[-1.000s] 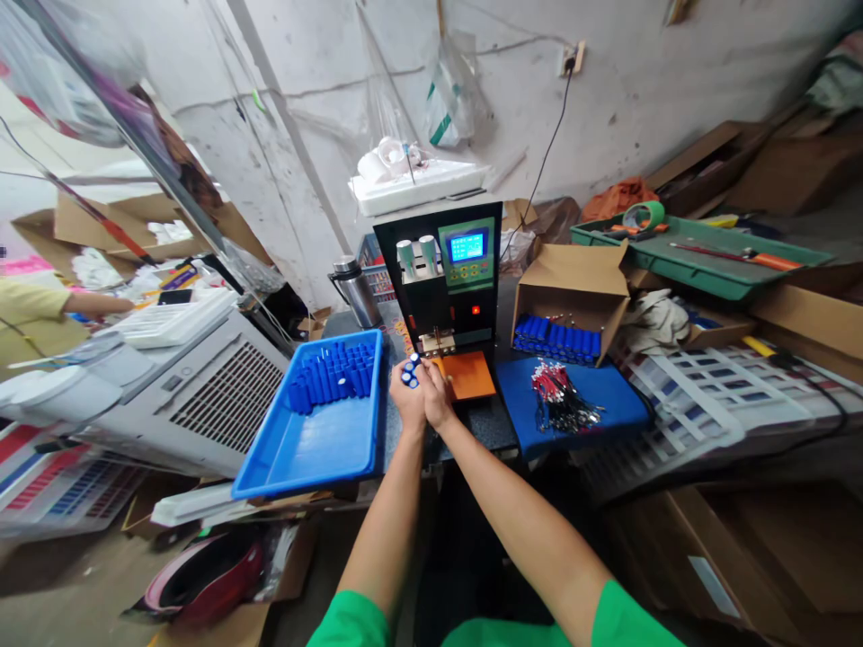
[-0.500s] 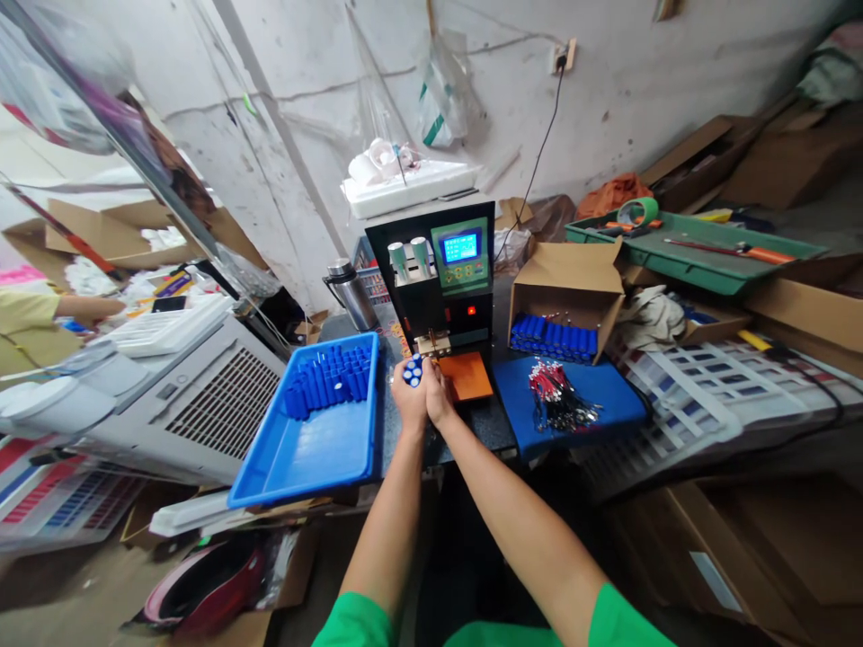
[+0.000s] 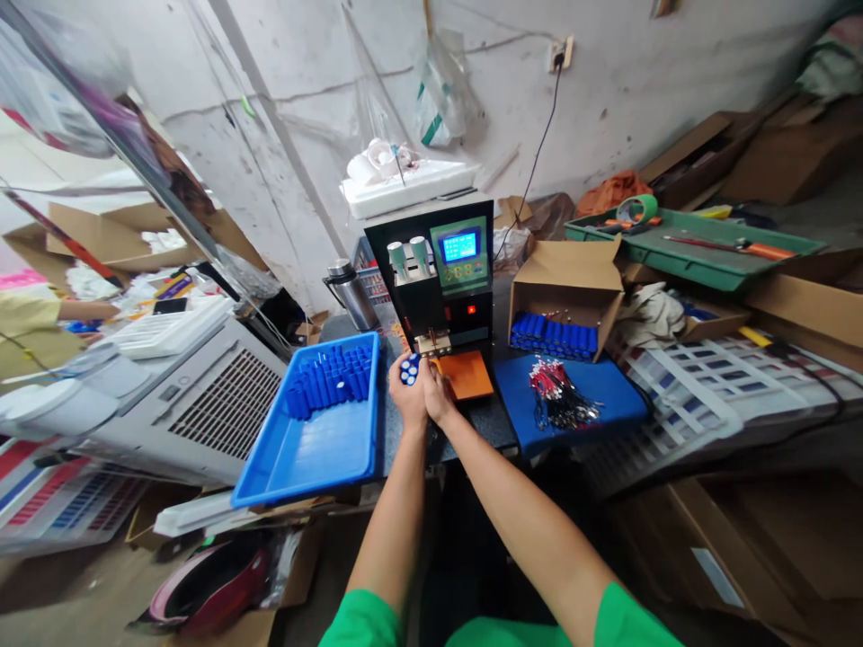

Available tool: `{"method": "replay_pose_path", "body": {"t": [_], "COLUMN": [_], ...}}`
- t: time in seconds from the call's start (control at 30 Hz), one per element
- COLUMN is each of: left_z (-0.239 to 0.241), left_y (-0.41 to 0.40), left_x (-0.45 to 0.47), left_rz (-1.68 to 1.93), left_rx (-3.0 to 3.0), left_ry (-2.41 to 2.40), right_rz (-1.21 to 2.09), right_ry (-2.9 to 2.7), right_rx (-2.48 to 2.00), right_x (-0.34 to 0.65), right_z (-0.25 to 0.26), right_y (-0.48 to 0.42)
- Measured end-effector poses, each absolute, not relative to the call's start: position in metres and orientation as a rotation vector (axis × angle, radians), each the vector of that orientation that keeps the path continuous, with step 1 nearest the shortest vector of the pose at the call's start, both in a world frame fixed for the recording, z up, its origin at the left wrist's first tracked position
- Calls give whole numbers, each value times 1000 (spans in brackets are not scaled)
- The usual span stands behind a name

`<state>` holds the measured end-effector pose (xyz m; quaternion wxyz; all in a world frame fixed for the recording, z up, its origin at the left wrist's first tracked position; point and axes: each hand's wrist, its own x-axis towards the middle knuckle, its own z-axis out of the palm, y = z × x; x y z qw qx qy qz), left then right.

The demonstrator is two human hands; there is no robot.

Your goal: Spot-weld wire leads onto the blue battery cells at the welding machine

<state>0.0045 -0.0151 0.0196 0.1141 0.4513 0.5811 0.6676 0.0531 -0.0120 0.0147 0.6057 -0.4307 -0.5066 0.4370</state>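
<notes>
My left hand (image 3: 407, 404) is closed around several blue battery cells (image 3: 409, 369), their pale round ends facing up. Pressed against it, my right hand (image 3: 438, 397) has its fingers closed at the metal tips of a black spot welder (image 3: 470, 334) with a lit display. What the right fingers pinch is too small and partly hidden. An orange pad (image 3: 473, 375) lies just right of the right hand. To the left, a blue tray (image 3: 314, 454) holds many upright blue cells (image 3: 327, 382).
On the right, a cardboard box (image 3: 570, 274) contains wired blue packs (image 3: 554, 337). Red and black leads (image 3: 559, 393) lie on a blue surface (image 3: 617, 395). A steel flask (image 3: 351, 295) stands behind the tray. At far left, another person's arm (image 3: 87, 310) shows.
My hands stay at the welder tips, with the held cells shifted very slightly left. The readout on the display looks different. At far left, the other person's arm has drawn back a little.
</notes>
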Motion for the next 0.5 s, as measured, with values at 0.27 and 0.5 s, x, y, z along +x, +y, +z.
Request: {"method": "replay_pose_path", "body": {"t": [0.27,0.5], "left_z": [19,22], "left_y": [-9,-7], "left_x": [-14,-19], "left_rz": [1920,1880], "left_rx": [1321,1324], "left_ry": [1681,1702], "right_rz": [905,922], "right_ry": [-1286,-1286], "right_rx": [-959,-962], "right_x": [42,39], "right_z": [10,14], "right_y": [-13,-17]}}
